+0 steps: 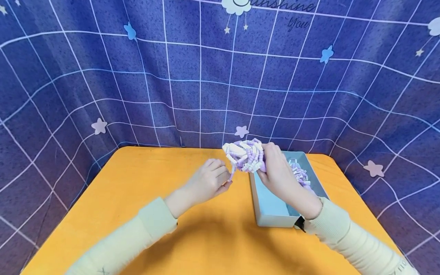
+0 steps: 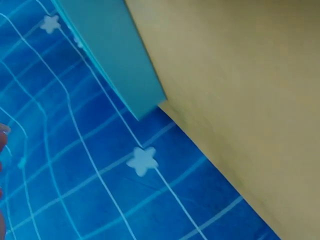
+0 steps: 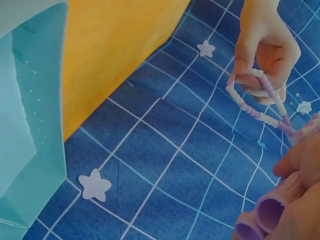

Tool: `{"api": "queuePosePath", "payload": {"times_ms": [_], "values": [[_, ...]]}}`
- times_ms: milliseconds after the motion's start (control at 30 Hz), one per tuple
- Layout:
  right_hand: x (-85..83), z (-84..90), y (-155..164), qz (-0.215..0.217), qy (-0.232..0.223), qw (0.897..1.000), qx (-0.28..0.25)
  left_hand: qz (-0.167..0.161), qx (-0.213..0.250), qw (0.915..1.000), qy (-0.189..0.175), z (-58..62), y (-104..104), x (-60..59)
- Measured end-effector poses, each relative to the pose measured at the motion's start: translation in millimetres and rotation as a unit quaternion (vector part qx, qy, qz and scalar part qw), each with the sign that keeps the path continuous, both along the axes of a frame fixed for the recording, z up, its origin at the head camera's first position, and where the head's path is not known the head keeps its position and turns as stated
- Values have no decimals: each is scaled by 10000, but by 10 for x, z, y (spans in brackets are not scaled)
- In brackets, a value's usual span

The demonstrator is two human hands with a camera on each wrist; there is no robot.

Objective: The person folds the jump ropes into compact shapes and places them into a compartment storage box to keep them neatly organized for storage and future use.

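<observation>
Beaded strands [image 1: 245, 154], purple and white, sit bunched in a tangled clump held up over the far end of the pale blue box [image 1: 271, 208], which stands on the right side of the orange table [image 1: 137, 214]. The right hand [image 1: 276, 172] has its fingers curled round the clump from the side, wrist bent upward, forearm coming in from the lower right in a cream sleeve [image 1: 347, 236]. The left hand [image 1: 209, 181] hovers just left of the bunch with its fingers curled together, pinching a single strand [image 3: 260, 107] that loops out from the mass; the right wrist view shows that loop running from the pinching fingers back toward the clump. More beads [image 1: 299, 173] lie inside the box behind the right wrist. To do this well, I would judge, the pinch should stay on one strand only and draw it out gently and sideways, while the right hand holds the bunch steady without squeezing so hard that the loops lock together; a sharp tug could tighten a knot or snap the thread. Keeping the clump over the box also seems wise, so anything that slips falls inside. Both forearms are raised clear of the table, hands near each other but apart. Behind it all hangs a blue grid-patterned cloth [image 1: 103, 76] with stars.
</observation>
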State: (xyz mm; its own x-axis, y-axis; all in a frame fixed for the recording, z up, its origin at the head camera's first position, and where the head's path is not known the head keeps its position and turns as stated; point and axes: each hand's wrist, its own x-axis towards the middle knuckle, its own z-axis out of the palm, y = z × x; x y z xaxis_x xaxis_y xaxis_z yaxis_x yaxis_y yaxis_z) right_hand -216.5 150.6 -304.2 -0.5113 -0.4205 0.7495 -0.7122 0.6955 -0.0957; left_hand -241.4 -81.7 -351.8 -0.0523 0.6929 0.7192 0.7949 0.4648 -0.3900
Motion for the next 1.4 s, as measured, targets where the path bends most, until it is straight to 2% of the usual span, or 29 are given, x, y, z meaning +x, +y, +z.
{"api": "queuePosePath", "payload": {"times_ms": [233, 467, 600, 700, 933, 1167, 1400], "values": [[14, 12, -14, -593, -526, 9968, -119, 75, -130, 9993, 347, 17, 89, 197], [25, -36, -8, -985, -665, 9929, 22, 306, -178, 9980, 519, 87, 135, 445], [34, -57, 1, -1218, -831, 9890, 153, 312, -7, 9972, 685, 174, 160, 575], [50, -62, 0, -1315, -827, 9875, 269, 270, 274, 9969, 681, 247, 178, 646], [75, -61, -47, -1479, -354, 9875, 415, 165, 1121, 9936, 46, 371, 231, 751], [64, -88, -66, -1654, 24, 9850, 482, 183, 1885, 9798, -635, 454, 273, 790], [35, -137, -54, -1814, 883, 9780, 521, 256, 2304, 9676, -995, 503, 293, 784]]}}
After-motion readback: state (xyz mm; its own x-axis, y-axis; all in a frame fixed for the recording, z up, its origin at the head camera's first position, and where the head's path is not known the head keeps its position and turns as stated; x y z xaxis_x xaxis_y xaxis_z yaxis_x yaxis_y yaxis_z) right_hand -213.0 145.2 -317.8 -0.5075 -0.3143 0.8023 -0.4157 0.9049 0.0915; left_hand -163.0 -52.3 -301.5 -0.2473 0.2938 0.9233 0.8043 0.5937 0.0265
